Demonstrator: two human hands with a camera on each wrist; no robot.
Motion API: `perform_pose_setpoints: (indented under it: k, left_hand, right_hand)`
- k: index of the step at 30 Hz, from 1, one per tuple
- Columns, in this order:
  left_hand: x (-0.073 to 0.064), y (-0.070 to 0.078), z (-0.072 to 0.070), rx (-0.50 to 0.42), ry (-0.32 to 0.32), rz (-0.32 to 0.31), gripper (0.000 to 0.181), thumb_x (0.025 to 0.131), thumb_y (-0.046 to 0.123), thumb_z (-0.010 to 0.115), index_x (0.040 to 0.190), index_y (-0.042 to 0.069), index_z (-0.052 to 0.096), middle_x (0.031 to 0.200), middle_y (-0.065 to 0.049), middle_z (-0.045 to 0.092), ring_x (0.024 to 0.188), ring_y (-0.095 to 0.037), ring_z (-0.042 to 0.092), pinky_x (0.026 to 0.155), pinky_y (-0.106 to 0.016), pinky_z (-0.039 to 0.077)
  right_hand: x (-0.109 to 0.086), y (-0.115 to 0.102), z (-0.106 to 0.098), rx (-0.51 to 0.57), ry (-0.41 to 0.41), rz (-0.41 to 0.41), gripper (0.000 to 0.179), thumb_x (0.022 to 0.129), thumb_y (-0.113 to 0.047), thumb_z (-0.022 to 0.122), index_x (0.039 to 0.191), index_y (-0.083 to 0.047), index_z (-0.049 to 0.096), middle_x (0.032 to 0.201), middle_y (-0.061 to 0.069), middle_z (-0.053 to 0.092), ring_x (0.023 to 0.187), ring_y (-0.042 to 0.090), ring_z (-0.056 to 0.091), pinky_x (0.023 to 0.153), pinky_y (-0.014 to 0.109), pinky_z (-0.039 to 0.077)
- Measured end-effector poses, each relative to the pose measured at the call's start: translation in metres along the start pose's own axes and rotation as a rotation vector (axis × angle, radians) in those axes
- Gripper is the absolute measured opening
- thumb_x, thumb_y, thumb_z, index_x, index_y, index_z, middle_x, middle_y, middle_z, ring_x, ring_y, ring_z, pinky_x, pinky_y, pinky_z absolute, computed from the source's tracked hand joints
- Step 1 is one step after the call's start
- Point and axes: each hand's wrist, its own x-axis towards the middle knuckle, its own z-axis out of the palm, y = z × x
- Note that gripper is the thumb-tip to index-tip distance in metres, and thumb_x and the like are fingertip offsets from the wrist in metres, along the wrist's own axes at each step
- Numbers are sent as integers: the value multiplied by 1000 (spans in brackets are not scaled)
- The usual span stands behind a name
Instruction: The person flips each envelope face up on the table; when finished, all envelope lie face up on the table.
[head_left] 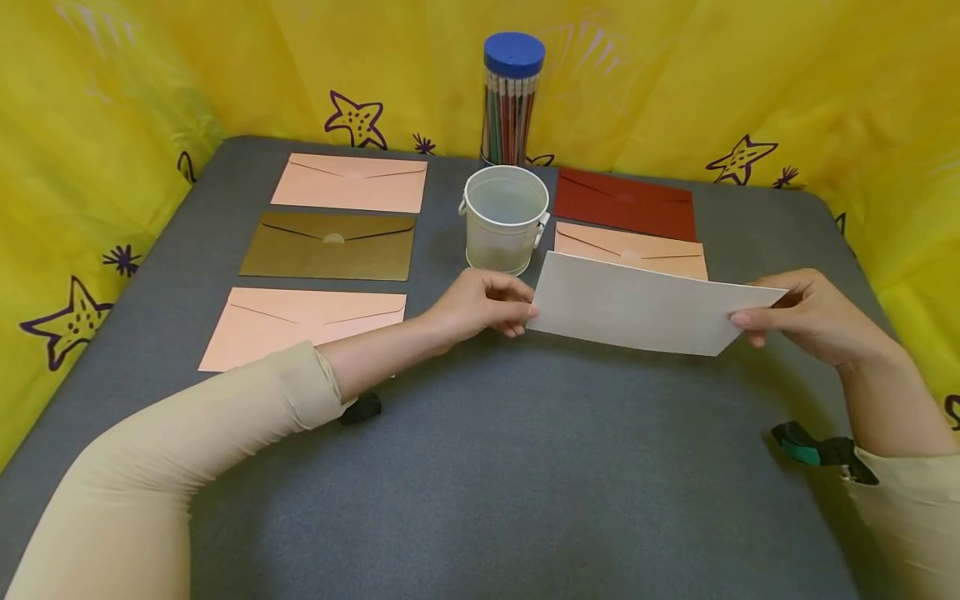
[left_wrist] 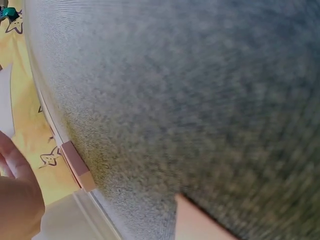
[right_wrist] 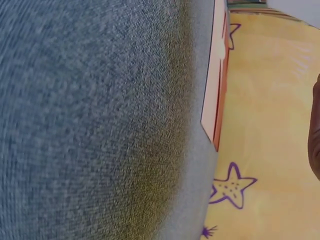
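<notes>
A plain white envelope (head_left: 637, 304) is held up over the table between both hands, its long sides running left to right and no flap showing. My left hand (head_left: 487, 304) pinches its left end between thumb and fingers. At the other end, my right hand (head_left: 802, 317) pinches the right edge. Behind it lies a peach envelope (head_left: 630, 246), its lower part hidden. Farther back is a dark red envelope (head_left: 622, 200). Just beyond the left hand stands a small white bucket (head_left: 504, 229). In the right wrist view only a bit of the white envelope (right_wrist: 300, 9) appears.
On the left lie a pink envelope (head_left: 348, 183), a gold envelope (head_left: 330, 247) and a nearer pink envelope (head_left: 300, 321), partly under the left arm. A clear tube of pencils (head_left: 512, 108) with a blue lid stands behind the bucket. Yellow patterned cloth (head_left: 675, 83) surrounds the grey table (head_left: 510, 467).
</notes>
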Motion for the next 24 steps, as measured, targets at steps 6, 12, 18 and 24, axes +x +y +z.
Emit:
perform_pose_setpoints:
  k: [6, 12, 18, 24]
  left_hand:
    - [1, 4, 0, -145, 17, -28, 22, 90, 0, 67, 110, -7, 68, 85, -7, 76, 67, -11, 71, 76, -34, 62]
    - [2, 8, -1, -198, 18, -70, 25, 92, 3, 64, 113, -9, 67, 82, -1, 72, 71, -10, 70, 81, -31, 61]
    - [7, 5, 1, -186, 34, -140, 16, 89, -2, 66, 103, -9, 63, 86, -5, 70, 66, -8, 68, 72, -25, 61]
    - [6, 4, 3, -191, -27, -201, 37, 85, -11, 66, 110, 2, 43, 75, -7, 67, 59, -12, 69, 64, -24, 60]
  right_hand:
    - [-2, 7, -8, 105, -110, -145, 39, 84, 33, 42, 105, 15, 69, 111, 17, 74, 94, 24, 72, 77, 27, 60]
    - [-3, 11, -13, 38, -150, -160, 37, 84, 34, 38, 109, 21, 63, 119, 17, 70, 113, 21, 66, 82, 22, 57]
    - [-2, 10, -8, -60, -88, -23, 38, 86, 29, 43, 118, 18, 58, 113, 10, 74, 103, 16, 70, 84, 21, 57]
    - [2, 7, 0, -232, 75, 161, 43, 86, 20, 58, 125, 5, 52, 96, 1, 58, 83, 11, 58, 69, 20, 56]
